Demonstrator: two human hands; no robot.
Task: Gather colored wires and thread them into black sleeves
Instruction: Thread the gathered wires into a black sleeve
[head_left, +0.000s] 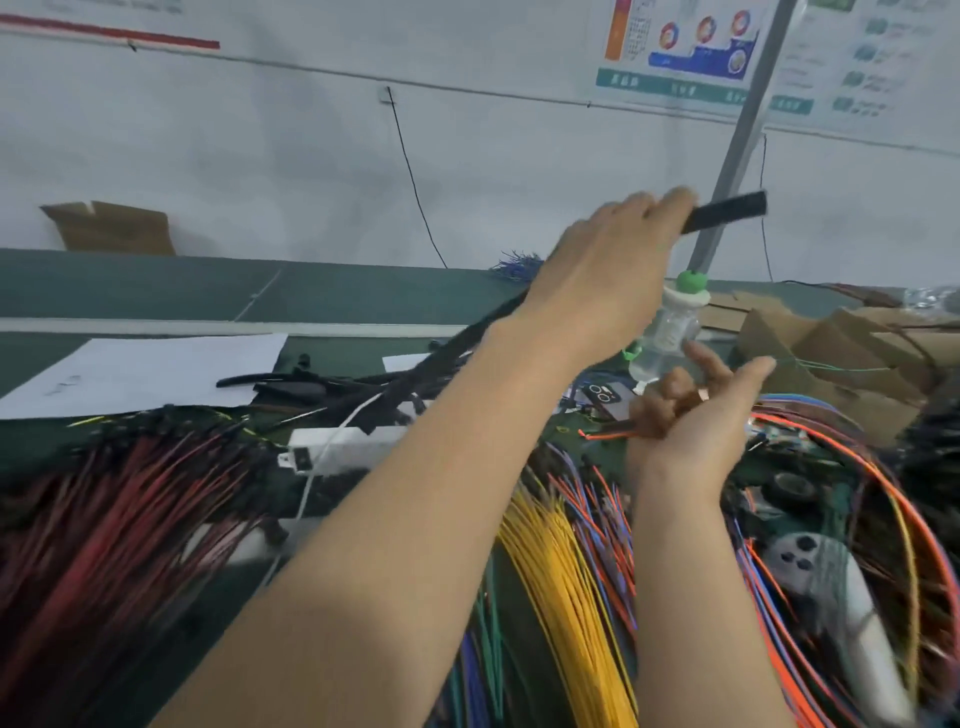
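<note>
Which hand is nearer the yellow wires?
Right. The right hand pinches an orange wire just above the yellow wires; the left hand is higher up, gripping a black sleeve.

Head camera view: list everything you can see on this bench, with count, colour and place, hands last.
black sleeve: one, black, raised in left hand
orange wires: a few, orange, ends poking from right hand
red wires: bundle, red, near left
yellow wires: bundle, yellow, near centre
bottle: one, clear, green cap, behind the hands
paper: one sheet, white, left
power strip: one, white, centre
cardboard boxes: several, brown, right
left hand: fingers grip the black sleeve
right hand: fingers curl round the orange wires
</note>
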